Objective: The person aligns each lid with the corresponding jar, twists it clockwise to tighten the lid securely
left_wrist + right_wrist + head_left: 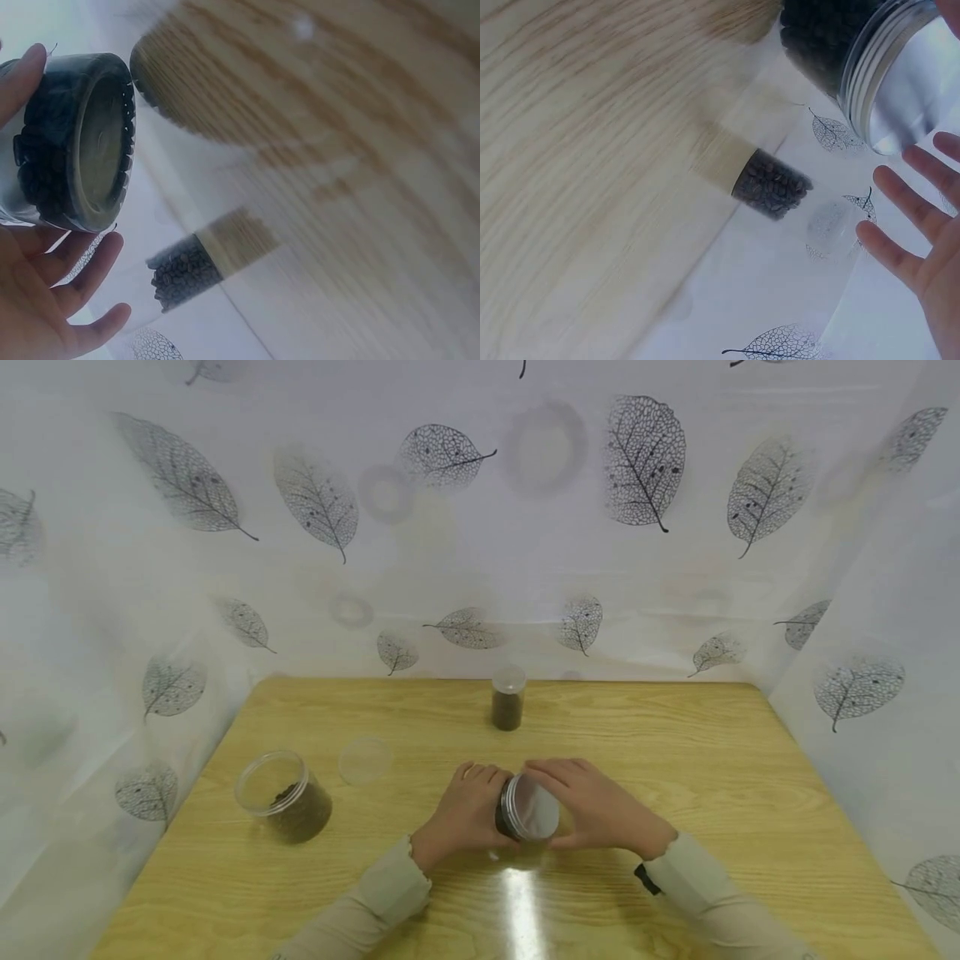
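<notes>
Three jars are in view. The held jar point(504, 814) is at the near middle of the bench point(675, 752), between the left hand point(471, 806) and the right hand point(600, 806). It leans over, with its silver lid point(538, 810) on and turned to the right; whether it touches the bench is hard to tell.

The left hand grips the body, thumb on one side and fingers on the other, probably to steady it. The right hand holds the lid by its edge, thumb apart from the fingers, a span that likely gives purchase on so broad a rim.

To the left stands the open jar point(303, 814), partly filled with something dark. A clear disc point(365, 760) lies flat just beyond it to the right, perhaps its lid, set within reach.

Near the far edge stands the small jar point(507, 706), holding dark beans point(772, 184), probably kept there to leave the hands room. Behind hangs a leaf-patterned sheet point(480, 560), seemingly a plain backdrop.
</notes>
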Available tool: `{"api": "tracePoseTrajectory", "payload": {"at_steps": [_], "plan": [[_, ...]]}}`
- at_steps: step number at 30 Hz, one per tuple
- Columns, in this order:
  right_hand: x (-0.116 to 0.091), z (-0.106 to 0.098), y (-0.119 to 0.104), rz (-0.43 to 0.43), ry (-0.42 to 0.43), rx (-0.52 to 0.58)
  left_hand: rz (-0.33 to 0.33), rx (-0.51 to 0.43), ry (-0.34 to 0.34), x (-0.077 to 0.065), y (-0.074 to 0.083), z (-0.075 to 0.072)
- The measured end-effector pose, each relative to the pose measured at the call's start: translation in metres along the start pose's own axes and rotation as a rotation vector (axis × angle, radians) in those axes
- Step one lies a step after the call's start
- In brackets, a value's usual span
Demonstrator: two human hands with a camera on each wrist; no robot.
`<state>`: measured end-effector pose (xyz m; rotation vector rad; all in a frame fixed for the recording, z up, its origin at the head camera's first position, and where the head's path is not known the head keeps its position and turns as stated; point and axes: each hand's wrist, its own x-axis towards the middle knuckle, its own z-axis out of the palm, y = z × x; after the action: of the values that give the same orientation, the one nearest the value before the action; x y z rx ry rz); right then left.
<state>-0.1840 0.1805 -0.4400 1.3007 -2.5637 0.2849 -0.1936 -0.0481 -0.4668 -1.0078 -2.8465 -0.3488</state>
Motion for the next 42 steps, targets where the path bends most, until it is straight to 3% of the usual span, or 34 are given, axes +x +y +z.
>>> {"api": "tracePoseTrajectory", "payload": {"at_steps": [5, 14, 21, 30, 42], "plan": [[-0.002, 0.003, 0.001, -0.055, -0.005, -0.063, 0.018, 0.034, 0.001, 0.000, -0.001, 0.001], [-0.001, 0.006, 0.001, -0.053, 0.024, -0.108, 0.050, 0.060, 0.057, -0.001, -0.001, 0.000], [-0.002, 0.008, -0.002, 0.002, 0.025, -0.103, 0.041, 0.093, 0.060, 0.000, -0.002, 0.003], [-0.003, 0.012, -0.006, 0.080, 0.063, -0.102, 0.050, 0.112, 0.115, -0.001, -0.001, 0.002], [-0.004, 0.015, -0.013, 0.166, 0.052, -0.129, 0.058, 0.166, 0.153, 0.000, -0.002, 0.005]]}}
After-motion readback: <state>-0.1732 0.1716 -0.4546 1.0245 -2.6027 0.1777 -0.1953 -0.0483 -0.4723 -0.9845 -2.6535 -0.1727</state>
